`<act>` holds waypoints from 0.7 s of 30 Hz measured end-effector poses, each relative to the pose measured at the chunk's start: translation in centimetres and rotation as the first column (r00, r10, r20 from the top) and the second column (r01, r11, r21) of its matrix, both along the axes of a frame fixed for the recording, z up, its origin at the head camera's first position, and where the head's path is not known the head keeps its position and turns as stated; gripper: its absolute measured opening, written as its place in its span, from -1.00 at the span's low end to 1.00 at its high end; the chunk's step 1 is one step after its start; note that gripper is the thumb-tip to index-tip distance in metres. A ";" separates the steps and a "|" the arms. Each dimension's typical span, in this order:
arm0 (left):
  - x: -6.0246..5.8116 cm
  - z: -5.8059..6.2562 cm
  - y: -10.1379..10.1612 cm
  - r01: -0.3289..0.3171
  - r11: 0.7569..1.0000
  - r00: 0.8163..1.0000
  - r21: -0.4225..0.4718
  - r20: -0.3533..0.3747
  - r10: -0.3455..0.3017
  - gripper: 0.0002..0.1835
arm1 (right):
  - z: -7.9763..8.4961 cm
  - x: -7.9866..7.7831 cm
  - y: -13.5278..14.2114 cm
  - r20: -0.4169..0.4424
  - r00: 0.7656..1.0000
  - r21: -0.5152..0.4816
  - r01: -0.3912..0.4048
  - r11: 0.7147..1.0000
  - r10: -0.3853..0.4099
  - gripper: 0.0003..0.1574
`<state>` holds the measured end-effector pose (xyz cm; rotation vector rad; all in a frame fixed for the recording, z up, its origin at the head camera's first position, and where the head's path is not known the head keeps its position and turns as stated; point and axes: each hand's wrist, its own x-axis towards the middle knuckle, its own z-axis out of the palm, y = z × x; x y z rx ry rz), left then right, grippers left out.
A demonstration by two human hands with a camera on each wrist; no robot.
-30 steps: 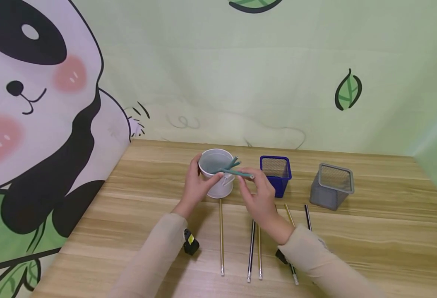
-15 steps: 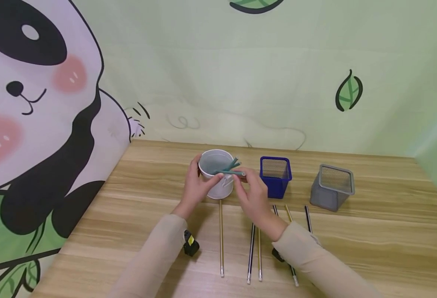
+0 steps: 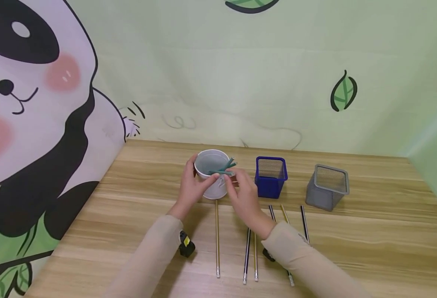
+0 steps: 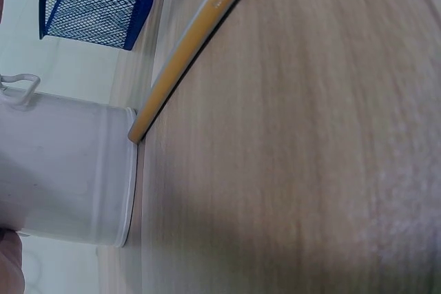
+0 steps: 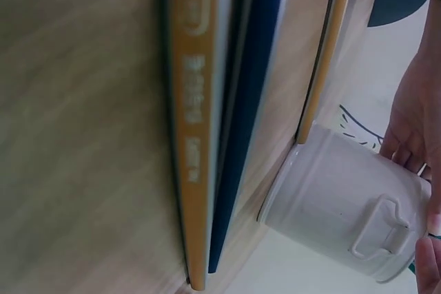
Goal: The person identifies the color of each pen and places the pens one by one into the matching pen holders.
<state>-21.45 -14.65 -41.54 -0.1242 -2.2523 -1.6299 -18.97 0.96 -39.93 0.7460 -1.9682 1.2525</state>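
Note:
My left hand (image 3: pixel 192 188) grips a small white bucket (image 3: pixel 215 192) with side handles, thumb at its near rim and fingers round the left side. Several green pencils (image 3: pixel 230 162) lean inside it, their ends poking over the right rim. At that rim my right hand (image 3: pixel 245 200) pinches another green pencil (image 3: pixel 220 172), lying nearly level across the opening. The lower ends of the pencils are hidden in the bucket. In the right wrist view the bucket (image 5: pixel 344 197) stands on the table, a handle facing the camera.
Right of the bucket stand a blue mesh pen holder (image 3: pixel 270 188) and a grey mesh pen holder (image 3: pixel 323 198). A yellow pencil (image 3: pixel 217 240) lies before the bucket. Several yellow and dark pencils, including a dark pencil (image 3: pixel 247 256), lie near and under the right forearm.
My right hand has moved left with its green pencil, which now reaches further into the bucket. The left hand keeps its grip on the bucket. The head view has shifted slightly.

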 end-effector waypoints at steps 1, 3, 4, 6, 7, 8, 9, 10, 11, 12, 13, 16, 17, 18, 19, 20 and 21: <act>0.0 0.0 0.0 -0.003 1.000 1.000 0.002 0.002 0.003 -0.09 | -0.1 0.0 -0.1 -0.003 1.000 0.002 0.000 1.000 0.000 -0.83; 0.1 0.0 -0.1 -0.002 1.000 1.000 0.003 -0.001 0.002 -0.10 | -0.1 0.0 -0.2 -0.009 1.000 0.003 -0.001 1.000 0.001 -0.82; 0.1 -0.1 -0.1 -0.002 1.000 1.000 0.002 -0.003 0.002 -0.11 | -0.2 0.0 -0.3 -0.010 1.000 0.004 0.001 1.000 -0.001 -0.82; 0.0 -0.1 -0.1 -0.002 1.000 1.000 0.001 -0.008 0.002 -0.12 | -0.2 0.0 -0.3 -0.008 1.000 0.005 0.004 1.000 -0.004 -0.82; 0.0 -0.2 -0.1 -0.001 1.000 1.000 -0.001 -0.011 0.001 -0.12 | -0.2 0.0 -0.3 -0.006 1.000 0.006 0.009 1.000 -0.009 -0.81; 0.0 -0.2 0.0 0.000 1.000 1.000 -0.002 -0.016 0.000 -0.12 | -0.3 0.0 -0.3 -0.004 1.000 0.006 0.014 1.000 -0.014 -0.81; 0.0 -0.2 0.0 -0.002 1.000 1.000 -0.004 -0.018 0.002 -0.12 | -0.3 0.0 -0.3 -0.001 1.000 0.008 0.018 1.000 -0.018 -0.80; 0.0 -0.2 0.0 -0.004 1.000 1.000 -0.007 -0.018 0.004 -0.12 | -0.4 0.0 -0.3 0.002 1.000 0.010 0.022 1.000 -0.022 -0.79; 0.0 -0.2 0.0 -0.006 1.000 1.000 -0.009 -0.017 0.005 -0.11 | -0.4 0.0 -0.3 0.004 1.000 0.010 0.024 1.000 -0.024 -0.78; 0.0 -0.2 0.0 -0.007 1.000 1.000 -0.010 -0.016 0.007 -0.11 | -0.4 0.0 -0.3 0.003 1.000 0.011 0.025 1.000 -0.025 -0.77; 0.0 -0.2 0.0 -0.007 1.000 1.000 -0.011 -0.015 0.007 -0.10 | -0.4 0.0 -0.3 0.004 1.000 0.012 0.026 1.000 -0.026 -0.75; 0.0 -0.1 0.0 -0.008 1.000 1.000 -0.018 -0.009 0.008 -0.10 | -0.3 0.0 -0.3 0.005 1.000 0.013 0.030 0.999 -0.030 -0.71; 0.0 0.0 0.0 -0.006 1.000 1.000 -0.019 -0.009 0.006 -0.10 | -0.3 0.0 -0.3 0.006 0.999 0.013 0.031 0.999 -0.031 -0.69; 0.0 0.0 0.0 -0.005 1.000 1.000 -0.018 -0.008 0.005 -0.10 | -0.3 0.0 -0.3 0.009 0.999 0.016 0.034 0.999 -0.034 -0.68; 0.0 0.0 0.0 -0.005 1.000 1.000 -0.019 -0.007 0.005 -0.10 | -0.3 0.0 -0.3 0.013 0.999 0.019 0.037 0.999 -0.037 -0.66; 0.0 0.0 0.0 -0.003 1.000 1.000 -0.015 -0.005 0.003 -0.11 | -0.3 0.0 -0.3 0.018 0.999 0.023 0.039 0.999 -0.039 -0.65; 0.0 0.0 -0.1 -0.001 1.000 1.000 -0.012 -0.003 0.001 -0.11 | -0.3 0.0 -0.3 0.020 0.999 0.026 0.041 0.999 -0.042 -0.64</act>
